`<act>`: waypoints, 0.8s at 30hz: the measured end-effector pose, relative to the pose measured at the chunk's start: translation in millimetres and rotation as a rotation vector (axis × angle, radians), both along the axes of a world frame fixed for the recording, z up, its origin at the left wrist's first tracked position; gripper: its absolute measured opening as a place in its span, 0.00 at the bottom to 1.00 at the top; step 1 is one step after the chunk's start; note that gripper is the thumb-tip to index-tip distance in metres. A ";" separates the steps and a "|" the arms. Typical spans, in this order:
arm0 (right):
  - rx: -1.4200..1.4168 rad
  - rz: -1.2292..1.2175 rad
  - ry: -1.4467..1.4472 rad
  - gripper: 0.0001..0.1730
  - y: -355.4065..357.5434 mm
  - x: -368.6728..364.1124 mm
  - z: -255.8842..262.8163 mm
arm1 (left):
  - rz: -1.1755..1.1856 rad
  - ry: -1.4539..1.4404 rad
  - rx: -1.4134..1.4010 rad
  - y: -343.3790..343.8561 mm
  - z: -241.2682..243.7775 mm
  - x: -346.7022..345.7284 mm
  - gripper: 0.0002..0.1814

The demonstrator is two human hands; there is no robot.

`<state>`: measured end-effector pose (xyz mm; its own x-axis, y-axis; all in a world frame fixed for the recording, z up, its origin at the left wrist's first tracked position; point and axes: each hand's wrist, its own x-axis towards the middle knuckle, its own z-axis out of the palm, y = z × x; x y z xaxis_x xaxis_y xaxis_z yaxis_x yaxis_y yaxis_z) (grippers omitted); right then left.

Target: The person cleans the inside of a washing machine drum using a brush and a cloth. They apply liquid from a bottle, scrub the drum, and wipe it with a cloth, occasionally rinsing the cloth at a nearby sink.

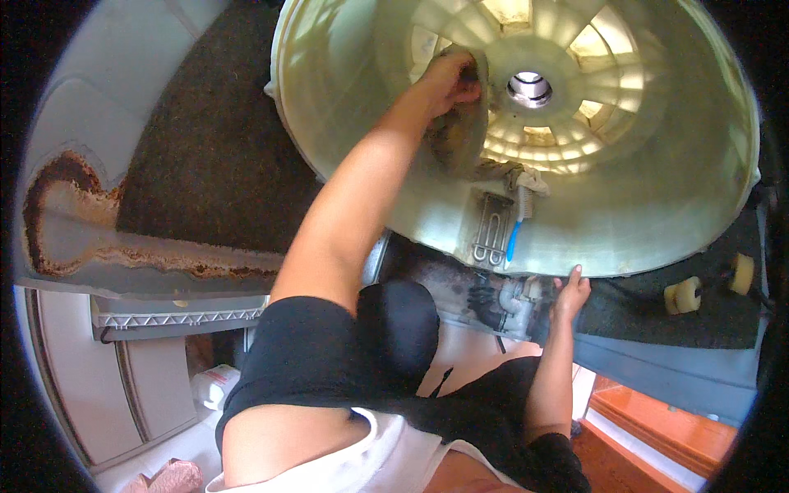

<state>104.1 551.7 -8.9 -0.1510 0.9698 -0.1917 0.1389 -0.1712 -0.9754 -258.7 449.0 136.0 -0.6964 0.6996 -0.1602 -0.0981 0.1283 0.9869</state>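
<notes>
A large translucent plastic washing machine tub [647, 215] lies before me, its round metal-lined hub opening [529, 90] at the middle of its far wall. My left hand [453, 83] reaches inside, closed on a dark wet cloth [462, 135] that lies against the inner wall. My right hand [572, 296] rests at the tub's near rim with the thumb over the edge. Between the hands, inside the tub, are a looped metal heating element [490, 237] and a blue-handled brush [513, 237]. A crumpled beige cloth [531, 182] touches the brush's bristles.
A rusted grey metal panel [68, 209] stands at the left, beside dark matting [216, 142]. Grey hose fittings [516, 302] sit just below the near rim. Yellowish rollers [682, 296] are at the right, above orange wooden furniture [666, 425]. A white bag [216, 385] lies lower left.
</notes>
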 end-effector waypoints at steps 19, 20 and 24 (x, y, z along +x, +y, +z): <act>0.246 -0.021 -0.128 0.17 2.9 -1.7 -22.3 | -0.156 1.170 -0.526 9.4 -37.9 -28.5 0.13; 0.265 -0.027 -0.173 0.17 2.3 -1.0 -23.5 | -0.117 0.983 -0.440 18.2 -41.0 -27.3 0.13; 0.266 -0.021 -0.067 0.16 1.1 -0.7 -24.0 | 0.028 0.279 -0.084 38.7 -46.9 -19.3 0.15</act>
<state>103.4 552.7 -32.9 -0.1257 0.9901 0.0617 0.2035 0.0866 -0.9752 -278.0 487.7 89.0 -0.7407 0.6716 -0.0167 0.1704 0.2119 0.9623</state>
